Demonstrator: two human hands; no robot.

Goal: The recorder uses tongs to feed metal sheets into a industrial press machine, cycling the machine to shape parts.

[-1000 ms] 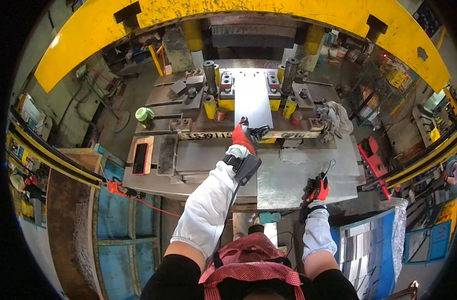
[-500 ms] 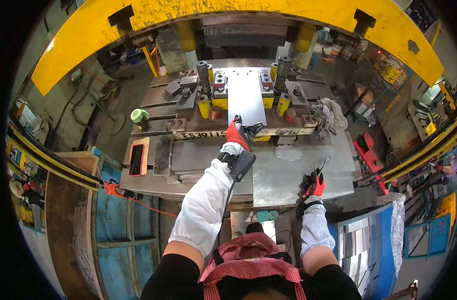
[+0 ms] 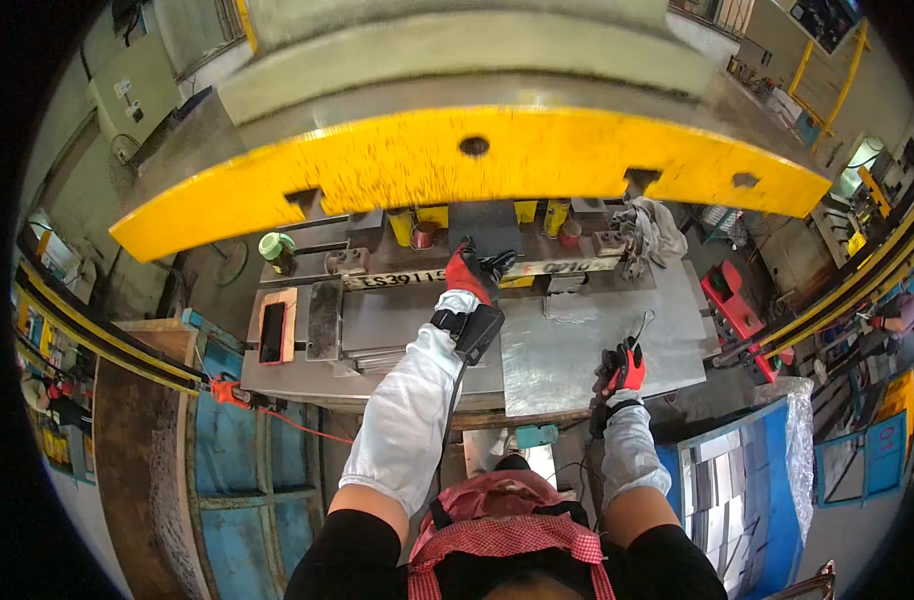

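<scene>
My left hand (image 3: 477, 272), in a red and black glove, is at the near end of a flat metal sheet (image 3: 485, 226) lying in the press. Its fingers appear closed on the sheet's near edge, though the grip is partly hidden. The sheet's far part is out of sight behind the yellow press ram (image 3: 407, 160). Over the front right of the table, my gloved right hand (image 3: 620, 370) is closed round a thin metal hook (image 3: 645, 322), whose looped end points away from me.
Stacked metal sheets (image 3: 387, 325) lie left of a broad sheet (image 3: 577, 350). A phone (image 3: 273, 332), a green-lidded bottle (image 3: 276, 249) and a grey rag (image 3: 653, 236) are on the press table. A red stand (image 3: 734, 305) is at the right, a blue rack (image 3: 247, 440) at the left.
The yellow ram has come down toward me, covering the posts and most of the die. The metal sheet now looks dark in its shadow. Both hands have hardly moved.
</scene>
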